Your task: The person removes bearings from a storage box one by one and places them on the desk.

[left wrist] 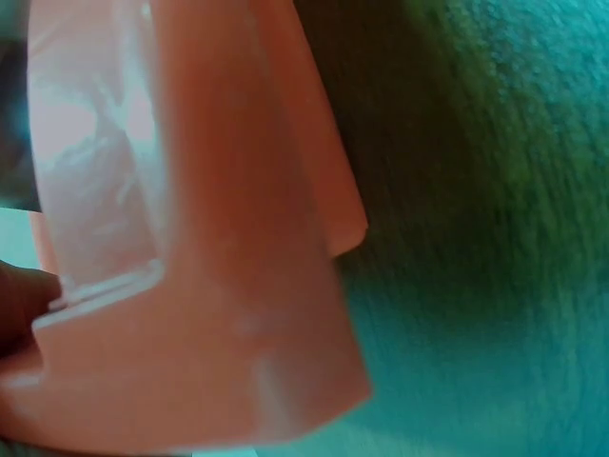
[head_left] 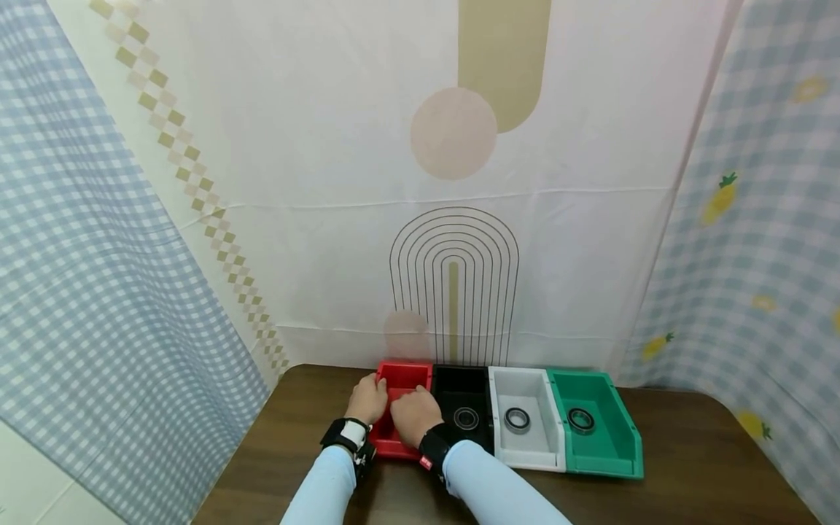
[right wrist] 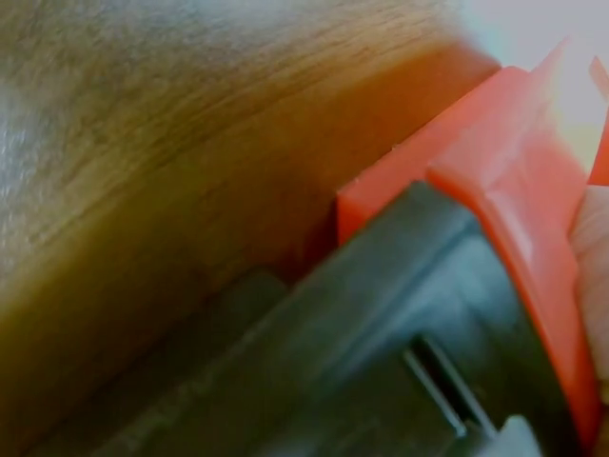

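A red storage bin (head_left: 405, 370) stands at the left end of a row of bins on the table. My left hand (head_left: 367, 400) grips its left wall, with the fingers over the rim. On the right side, my right hand (head_left: 416, 415) holds the bin with curled fingers, overlapping its interior. Close up, the red bin (left wrist: 257, 343) fills much of the left wrist view, a fingertip (left wrist: 21, 303) at its edge. In the right wrist view the red bin (right wrist: 533, 190) meets the black bin (right wrist: 381, 305). Part of the red bin's floor is hidden by the hands.
Beside the red bin stand a black bin (head_left: 459, 379), a white bin (head_left: 525, 453) and a green bin (head_left: 613, 419), each with one ring-shaped bearing inside. The brown table (head_left: 289, 437) runs back to a patterned cloth (head_left: 328, 277); checked cloths hang at both sides.
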The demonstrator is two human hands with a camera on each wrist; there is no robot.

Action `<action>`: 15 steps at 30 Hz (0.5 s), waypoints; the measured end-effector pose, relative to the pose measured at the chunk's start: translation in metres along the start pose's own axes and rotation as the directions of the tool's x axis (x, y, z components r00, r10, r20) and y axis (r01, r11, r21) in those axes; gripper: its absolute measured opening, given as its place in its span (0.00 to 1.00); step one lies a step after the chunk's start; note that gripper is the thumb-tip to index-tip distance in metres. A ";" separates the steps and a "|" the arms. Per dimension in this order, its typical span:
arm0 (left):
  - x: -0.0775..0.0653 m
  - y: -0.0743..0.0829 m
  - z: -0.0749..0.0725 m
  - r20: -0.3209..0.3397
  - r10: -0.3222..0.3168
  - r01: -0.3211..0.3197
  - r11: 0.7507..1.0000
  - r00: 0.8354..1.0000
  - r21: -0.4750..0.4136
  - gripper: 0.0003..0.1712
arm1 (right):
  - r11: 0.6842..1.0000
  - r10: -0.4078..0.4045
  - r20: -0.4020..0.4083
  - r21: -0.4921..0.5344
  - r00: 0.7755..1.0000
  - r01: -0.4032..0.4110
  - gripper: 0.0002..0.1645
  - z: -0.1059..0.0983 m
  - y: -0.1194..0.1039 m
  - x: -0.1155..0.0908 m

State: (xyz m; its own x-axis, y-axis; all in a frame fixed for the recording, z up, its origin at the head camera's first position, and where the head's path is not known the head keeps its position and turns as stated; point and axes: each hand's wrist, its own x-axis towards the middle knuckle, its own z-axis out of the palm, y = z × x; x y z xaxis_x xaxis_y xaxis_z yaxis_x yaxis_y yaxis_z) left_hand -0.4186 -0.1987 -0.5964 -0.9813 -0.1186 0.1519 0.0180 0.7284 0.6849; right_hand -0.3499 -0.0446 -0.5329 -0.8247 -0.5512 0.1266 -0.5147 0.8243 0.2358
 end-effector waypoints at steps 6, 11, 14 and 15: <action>0.008 -0.010 0.006 0.016 0.000 0.000 1.000 1.000 -0.002 0.14 | 1.000 -0.007 0.016 0.000 1.000 0.007 0.06 -0.003 0.001 0.000; 0.010 -0.014 0.006 0.038 -0.020 0.020 1.000 0.999 -0.005 0.14 | 0.999 -0.006 0.034 0.041 0.999 0.005 0.05 -0.003 0.001 0.000; 0.012 -0.015 0.007 0.042 -0.024 0.024 1.000 0.999 -0.010 0.15 | 0.998 -0.004 0.028 0.060 1.000 0.003 0.06 -0.001 0.002 0.000; 0.012 -0.015 0.007 0.043 -0.025 0.026 1.000 0.999 -0.013 0.15 | 0.998 -0.002 0.023 0.068 1.000 0.000 0.07 -0.001 0.002 0.000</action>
State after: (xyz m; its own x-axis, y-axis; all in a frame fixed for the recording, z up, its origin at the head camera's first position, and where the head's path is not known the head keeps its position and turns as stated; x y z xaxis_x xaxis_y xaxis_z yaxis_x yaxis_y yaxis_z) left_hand -0.4322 -0.2063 -0.6100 -0.9888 -0.1077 0.1035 -0.0050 0.7163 0.6978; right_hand -0.3506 -0.0431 -0.5319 -0.8289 -0.5497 0.1039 -0.5299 0.8310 0.1694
